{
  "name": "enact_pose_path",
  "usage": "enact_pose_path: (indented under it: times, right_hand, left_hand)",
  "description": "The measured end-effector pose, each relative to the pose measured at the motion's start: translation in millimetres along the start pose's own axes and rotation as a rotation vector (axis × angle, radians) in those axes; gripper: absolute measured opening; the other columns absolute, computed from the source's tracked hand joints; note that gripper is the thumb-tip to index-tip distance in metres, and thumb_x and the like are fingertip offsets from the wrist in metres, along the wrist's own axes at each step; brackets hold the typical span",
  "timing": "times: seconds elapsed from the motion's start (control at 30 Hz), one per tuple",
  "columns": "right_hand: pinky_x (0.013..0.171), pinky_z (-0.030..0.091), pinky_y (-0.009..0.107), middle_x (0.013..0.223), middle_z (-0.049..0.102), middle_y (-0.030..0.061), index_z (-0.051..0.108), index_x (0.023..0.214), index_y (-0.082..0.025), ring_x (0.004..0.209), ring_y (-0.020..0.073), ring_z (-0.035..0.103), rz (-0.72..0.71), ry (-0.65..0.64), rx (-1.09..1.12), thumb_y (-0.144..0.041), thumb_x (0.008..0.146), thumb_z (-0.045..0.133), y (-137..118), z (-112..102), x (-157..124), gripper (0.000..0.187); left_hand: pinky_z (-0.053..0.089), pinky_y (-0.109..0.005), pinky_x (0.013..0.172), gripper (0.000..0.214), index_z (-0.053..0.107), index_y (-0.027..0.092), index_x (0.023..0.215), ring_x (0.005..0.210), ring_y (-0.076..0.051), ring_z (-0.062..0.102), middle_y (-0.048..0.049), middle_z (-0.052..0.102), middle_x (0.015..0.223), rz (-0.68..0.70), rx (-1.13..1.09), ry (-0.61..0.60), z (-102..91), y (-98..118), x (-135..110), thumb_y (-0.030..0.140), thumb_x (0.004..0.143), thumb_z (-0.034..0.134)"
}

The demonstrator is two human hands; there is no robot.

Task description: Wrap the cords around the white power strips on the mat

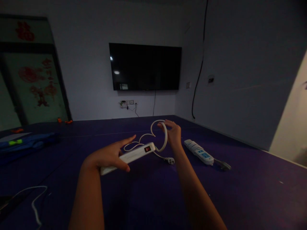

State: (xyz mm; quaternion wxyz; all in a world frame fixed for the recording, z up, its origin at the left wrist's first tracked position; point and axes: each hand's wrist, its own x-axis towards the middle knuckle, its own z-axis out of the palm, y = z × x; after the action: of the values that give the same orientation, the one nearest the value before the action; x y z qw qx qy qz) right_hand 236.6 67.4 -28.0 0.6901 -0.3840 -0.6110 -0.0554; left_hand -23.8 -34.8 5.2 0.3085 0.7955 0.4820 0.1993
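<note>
A white power strip with a red switch at its right end is gripped in my left hand, the thumb across its near side. From the switch end a white cord bends up in a loop, and my right hand pinches it at the top. More of the cord lies in loose curves behind the strip, and its plug rests on the purple floor below my right hand. To the right, apart from both hands, lies a second power strip with blue sockets, its cord wound round one end.
The purple floor runs back to the wall, where a black television hangs above wall sockets. At left lie a blue cloth item and a white cable. A dark cable hangs down the right wall.
</note>
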Motion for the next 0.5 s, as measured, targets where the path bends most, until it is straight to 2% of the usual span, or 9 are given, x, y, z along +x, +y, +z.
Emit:
enact_pose_path:
  times: [0.1,0.23,0.37,0.5]
  right_hand:
    - [0.088,0.045,0.042,0.079,0.072,0.0054,0.073,0.071,-0.023,0.095,0.0264,0.062,-0.021,0.030,-0.074,-0.028,0.071,0.064,6.3,-4.8,2.3,0.011]
    - [0.087,0.044,0.042,0.075,0.071,0.0046,0.072,0.069,-0.023,0.095,0.0265,0.060,-0.102,0.030,-0.171,-0.022,0.067,0.065,9.9,-8.8,4.4,0.007]
    - [0.091,0.040,0.045,0.077,0.071,0.0038,0.071,0.069,-0.024,0.097,0.0266,0.058,-0.185,-0.033,-0.215,-0.019,0.069,0.063,5.1,-9.1,4.6,0.010]
    - [0.098,0.032,0.049,0.082,0.071,0.0025,0.070,0.070,-0.025,0.103,0.0267,0.056,-0.260,-0.070,-0.244,-0.019,0.074,0.061,-2.1,-6.8,2.7,0.012]
  left_hand:
    - [0.040,-0.040,0.095,0.103,0.022,0.029,0.144,0.121,-0.030,0.047,-0.0083,0.044,0.141,-0.086,0.033,0.054,-7.2,-15.8,0.2,0.026,0.053,0.069]
    - [0.039,-0.036,0.097,0.098,0.031,0.018,0.141,0.122,-0.028,0.047,-0.0130,0.047,0.138,-0.220,0.034,0.102,-15.7,-34.2,-0.4,0.021,0.050,0.067]
    - [0.044,-0.035,0.091,0.083,0.048,0.018,0.129,0.114,-0.029,0.054,-0.0090,0.059,0.125,-0.325,0.119,0.115,-18.5,-55.1,6.2,0.016,0.048,0.065]
    - [0.046,-0.033,0.087,0.075,0.059,0.020,0.115,0.107,-0.029,0.058,-0.0086,0.064,0.116,-0.338,0.202,0.139,-14.3,-82.9,21.2,0.008,0.041,0.066]
